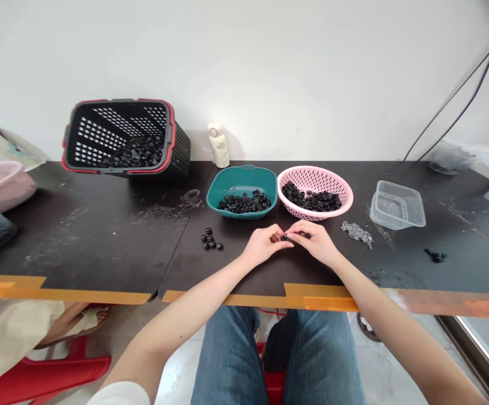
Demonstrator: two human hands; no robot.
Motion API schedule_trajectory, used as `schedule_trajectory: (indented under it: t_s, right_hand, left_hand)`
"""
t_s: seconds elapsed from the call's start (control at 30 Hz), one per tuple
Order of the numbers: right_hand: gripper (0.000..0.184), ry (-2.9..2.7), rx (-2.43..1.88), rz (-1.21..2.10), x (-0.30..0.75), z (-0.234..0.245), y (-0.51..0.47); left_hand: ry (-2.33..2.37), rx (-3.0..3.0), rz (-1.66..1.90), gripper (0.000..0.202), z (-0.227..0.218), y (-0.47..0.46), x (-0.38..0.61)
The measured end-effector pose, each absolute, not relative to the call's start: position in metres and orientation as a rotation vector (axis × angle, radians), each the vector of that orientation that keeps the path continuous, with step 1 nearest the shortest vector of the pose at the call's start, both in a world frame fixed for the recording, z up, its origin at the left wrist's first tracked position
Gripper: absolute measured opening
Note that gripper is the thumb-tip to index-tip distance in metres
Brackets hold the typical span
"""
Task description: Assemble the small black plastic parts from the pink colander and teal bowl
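My left hand [263, 244] and my right hand [314, 241] meet over the dark table, fingertips pinched together. Between them is a small black round part [284, 238], mostly covered by the fingers. Left of my hands lie several small black round pieces [211, 244] in a loose group. A teal basin [241, 176] beyond the left hand holds a heap of black parts. Behind the right hand, a pink perforated basket [339, 185] contains black ring-like pieces. A pile of small grey pins [357, 233] rests right of my right hand.
A black and red crate [182, 151] with black parts leans at back left, beside a white bottle [219, 147]. To the right stand a clear plastic tub [397, 206] and a small black clump [436, 256]. Orange tape [320, 297] lines the front edge. Another person sits at left.
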State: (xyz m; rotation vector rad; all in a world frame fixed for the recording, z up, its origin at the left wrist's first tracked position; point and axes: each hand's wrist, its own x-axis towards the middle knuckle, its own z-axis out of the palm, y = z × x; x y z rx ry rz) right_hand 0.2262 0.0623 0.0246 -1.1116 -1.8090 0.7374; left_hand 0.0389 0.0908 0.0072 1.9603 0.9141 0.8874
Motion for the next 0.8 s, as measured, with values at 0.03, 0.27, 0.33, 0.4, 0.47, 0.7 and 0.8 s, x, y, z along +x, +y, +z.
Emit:
schedule_trajectory:
  t_s: [0.03,0.27,0.33,0.4,0.47,0.7,0.8]
  right_hand:
    - [0.019,-1.813,-1.109,0.743,0.226,0.025,0.062]
    - [0.019,-1.904,-1.111,0.693,0.226,0.026,0.060]
    - [0.019,-1.929,-1.117,0.622,0.226,0.027,0.060]
    - [0.019,-1.944,-1.122,0.548,0.227,0.027,0.059]
    - [0.019,-1.950,-1.126,0.492,0.228,0.028,0.059]
    - [0.018,-1.911,-1.115,0.585,0.229,0.027,0.060]
    - [0.019,-1.883,-1.108,0.652,0.231,0.026,0.061]
  left_hand:
    - [0.914,1.963,0.887,0.033,0.007,0.091,0.039]
    - [0.904,1.937,0.892,0.031,0.007,0.091,0.039]
    - [0.876,1.895,0.892,0.031,0.005,0.092,0.040]
    - [0.850,1.832,0.883,0.031,0.002,0.094,0.041]
    - [0.827,1.748,0.884,0.030,-0.002,0.095,0.042]
    - [0.797,1.718,0.886,0.025,-0.004,0.094,0.041]
    - [0.806,1.727,0.891,0.024,-0.003,0.094,0.040]
